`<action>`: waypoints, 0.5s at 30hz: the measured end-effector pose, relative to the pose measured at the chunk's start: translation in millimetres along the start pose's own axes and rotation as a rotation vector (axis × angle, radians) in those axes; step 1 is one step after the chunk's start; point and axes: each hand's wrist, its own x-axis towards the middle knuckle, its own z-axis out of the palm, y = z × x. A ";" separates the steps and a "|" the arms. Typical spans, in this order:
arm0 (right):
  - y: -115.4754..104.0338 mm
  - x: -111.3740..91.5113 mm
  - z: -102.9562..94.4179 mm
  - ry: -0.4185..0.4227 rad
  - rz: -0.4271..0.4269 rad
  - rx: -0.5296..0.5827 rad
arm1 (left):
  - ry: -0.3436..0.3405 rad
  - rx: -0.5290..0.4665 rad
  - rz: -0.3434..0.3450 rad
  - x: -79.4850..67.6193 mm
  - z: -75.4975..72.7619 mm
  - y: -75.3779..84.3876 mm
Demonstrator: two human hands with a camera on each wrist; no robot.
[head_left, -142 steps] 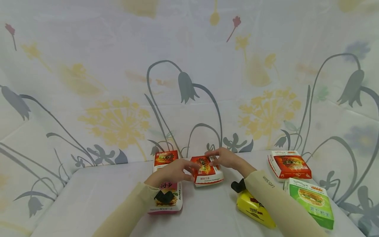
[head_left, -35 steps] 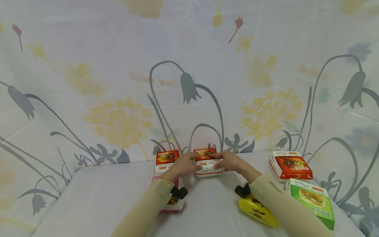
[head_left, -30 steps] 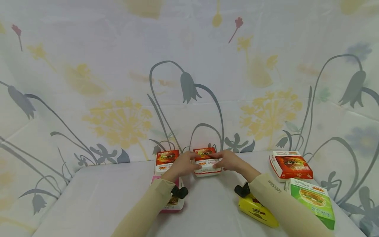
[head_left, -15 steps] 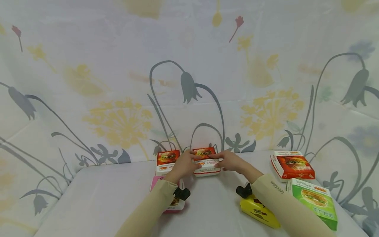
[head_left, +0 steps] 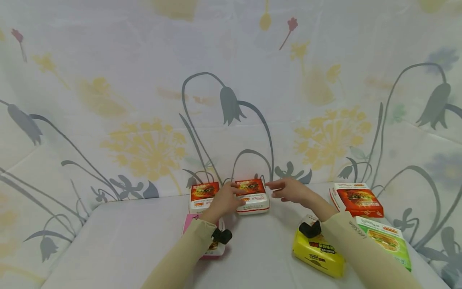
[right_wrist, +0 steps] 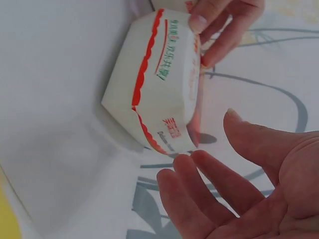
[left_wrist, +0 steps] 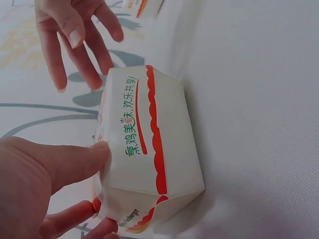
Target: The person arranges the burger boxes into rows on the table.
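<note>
A red and white hamburger box sits at the back middle of the table, its white front side facing me. My left hand grips its left end; in the left wrist view the thumb lies on the front upper edge and the fingers reach round the side. Just off the box's right end is my right hand, holding nothing. Its fingers are loosely spread, apart from the box in the right wrist view. Behind the left wrist, a pink box is partly covered.
Another red and white box stands left of the gripped one. To the right are a red burger box, a green burger box and a yellow package, partly under the right forearm. A flower-printed cloth rises behind.
Earlier both hands turned the box and moved it back against the cloth, beside the left red box. In the last half second my right hand let go and moved right; the left hand stayed.
</note>
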 end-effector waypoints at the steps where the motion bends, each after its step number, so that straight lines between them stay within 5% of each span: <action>1: -0.3 -1.7 -1.9 -0.004 -0.008 0.003 | 0.001 0.000 -0.001 -0.1 -0.2 -0.5; 7: -0.3 -16.2 -11.7 -0.003 -0.053 0.037 | -0.002 0.003 -0.001 -0.2 -0.5 -2.2; 15: 4.8 -40.4 -22.3 0.021 -0.097 -0.049 | -0.007 -0.018 -0.017 -2.0 -3.4 1.5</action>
